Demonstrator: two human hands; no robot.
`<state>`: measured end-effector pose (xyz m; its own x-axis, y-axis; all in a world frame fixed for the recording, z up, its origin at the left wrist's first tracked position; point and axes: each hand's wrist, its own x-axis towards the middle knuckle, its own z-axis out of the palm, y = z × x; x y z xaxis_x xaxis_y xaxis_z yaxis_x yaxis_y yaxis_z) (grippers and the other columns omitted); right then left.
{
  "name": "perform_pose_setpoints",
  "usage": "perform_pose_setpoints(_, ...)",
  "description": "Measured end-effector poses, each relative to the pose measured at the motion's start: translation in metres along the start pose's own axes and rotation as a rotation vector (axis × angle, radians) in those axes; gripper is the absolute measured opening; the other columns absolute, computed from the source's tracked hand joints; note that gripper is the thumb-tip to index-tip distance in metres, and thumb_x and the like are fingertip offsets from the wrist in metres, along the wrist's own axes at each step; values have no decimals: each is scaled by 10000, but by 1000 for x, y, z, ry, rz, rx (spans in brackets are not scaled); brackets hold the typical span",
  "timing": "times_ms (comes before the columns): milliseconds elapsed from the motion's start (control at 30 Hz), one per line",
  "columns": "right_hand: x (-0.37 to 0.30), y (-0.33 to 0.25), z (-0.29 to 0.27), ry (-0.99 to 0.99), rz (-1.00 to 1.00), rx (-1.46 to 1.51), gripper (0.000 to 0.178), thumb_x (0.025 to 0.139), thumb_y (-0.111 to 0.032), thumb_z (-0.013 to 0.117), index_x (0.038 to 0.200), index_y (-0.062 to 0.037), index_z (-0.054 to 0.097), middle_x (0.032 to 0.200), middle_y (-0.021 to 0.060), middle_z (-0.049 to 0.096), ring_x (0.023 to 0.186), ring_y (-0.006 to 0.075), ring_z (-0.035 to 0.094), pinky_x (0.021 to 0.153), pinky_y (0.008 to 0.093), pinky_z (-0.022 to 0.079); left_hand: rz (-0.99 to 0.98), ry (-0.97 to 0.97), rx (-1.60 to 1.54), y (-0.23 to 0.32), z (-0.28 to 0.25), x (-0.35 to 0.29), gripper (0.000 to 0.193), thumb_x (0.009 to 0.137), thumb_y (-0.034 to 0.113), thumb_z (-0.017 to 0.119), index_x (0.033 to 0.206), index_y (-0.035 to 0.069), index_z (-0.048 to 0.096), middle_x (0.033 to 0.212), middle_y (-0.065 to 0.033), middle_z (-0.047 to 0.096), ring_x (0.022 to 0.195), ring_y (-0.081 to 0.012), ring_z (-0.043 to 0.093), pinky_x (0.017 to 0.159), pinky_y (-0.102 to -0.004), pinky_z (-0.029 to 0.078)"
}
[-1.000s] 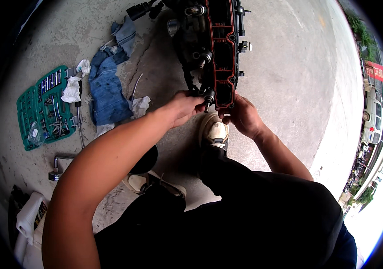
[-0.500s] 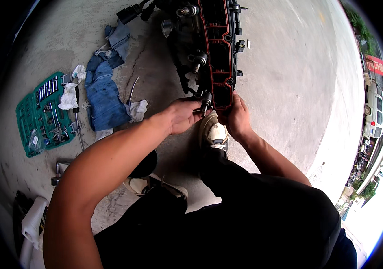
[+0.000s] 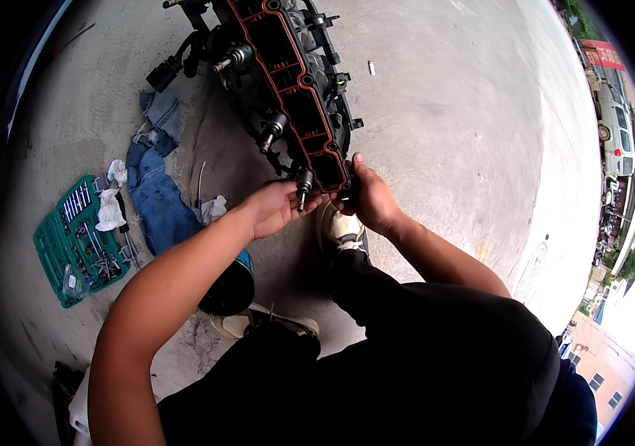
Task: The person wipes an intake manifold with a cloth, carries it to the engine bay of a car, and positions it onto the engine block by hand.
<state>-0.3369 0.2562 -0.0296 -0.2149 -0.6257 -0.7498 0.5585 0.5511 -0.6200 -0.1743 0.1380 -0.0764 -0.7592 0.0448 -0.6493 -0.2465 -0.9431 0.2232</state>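
A black engine intake manifold (image 3: 285, 78) with an orange-red gasket round its ports slants from the top of the view down to my hands. Several fuel injectors stick out along its left side, the closest being a metal-tipped injector (image 3: 303, 186) at the near end. My left hand (image 3: 269, 210) is closed on the manifold's near left corner, palm partly up, with fingers reaching under that injector. On the near right corner my right hand (image 3: 373, 199) grips with its thumb along the side. Some fingertips are hidden beneath the part.
A green socket set case (image 3: 53, 245) lies open on the concrete floor at left. Beside it are crumpled white tissues (image 3: 110, 211) and torn denim cloth (image 3: 155, 199). A dark bucket (image 3: 232, 288) stands by my left shoe; my right shoe (image 3: 344, 230) is just below the manifold.
The manifold's far end has swung to the left, so the part now lies aslant. Both hands have shifted slightly left with it. More of the bucket shows.
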Motion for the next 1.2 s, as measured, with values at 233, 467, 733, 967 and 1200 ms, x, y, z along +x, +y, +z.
perform_pose_setpoints(233, 13, 20, -20, -1, -55, -13, 366, 1009, -351, 381, 1044, -37, 565, 785, 70, 605, 630, 153, 569, 534, 271, 446, 11, 133, 213, 10, -21, -12, 249, 977, 169, 456, 1094, -25, 558, 967, -79, 619, 883, -159, 607, 791, -285, 503)
perform_pose_setpoints(467, 9, 14, -15, -92, -89, -121, 202, 956, -117, 410, 1033, -39, 580, 831, 63, 612, 686, 143, 596, 593, 265, 480, 86, 162, 294, 12, -20, -19, 228, 964, 186, 528, 1080, -1, 590, 933, -56, 628, 839, -140, 612, 755, -272, 513)
perform_pose_setpoints(733, 12, 13, -22, -39, -130, -199, 183, 933, -102, 447, 1027, -35, 590, 845, 41, 627, 704, 120, 593, 567, 233, 458, 110, 187, 631, 6, -10, -23, 246, 981, 192, 507, 1101, 4, 609, 945, -53, 632, 808, -113, 615, 727, -249, 518)
perform_pose_setpoints(967, 9, 12, -13, -13, -115, -318, 156, 911, -126, 511, 1004, -54, 613, 841, 28, 628, 720, 102, 580, 593, 241, 443, 149, 144, 652, -3, 6, -25, 267, 962, 235, 538, 1061, 9, 642, 911, -38, 647, 774, -90, 611, 688, -217, 505)
perform_pose_setpoints(1200, 9, 14, -13, -38, -102, -306, 161, 843, -21, 503, 982, -25, 584, 832, 63, 620, 712, 136, 599, 584, 258, 459, 68, 292, 193, -9, 4, -20, 202, 932, 215, 587, 1039, 46, 620, 948, -53, 652, 846, -140, 625, 756, -289, 511)
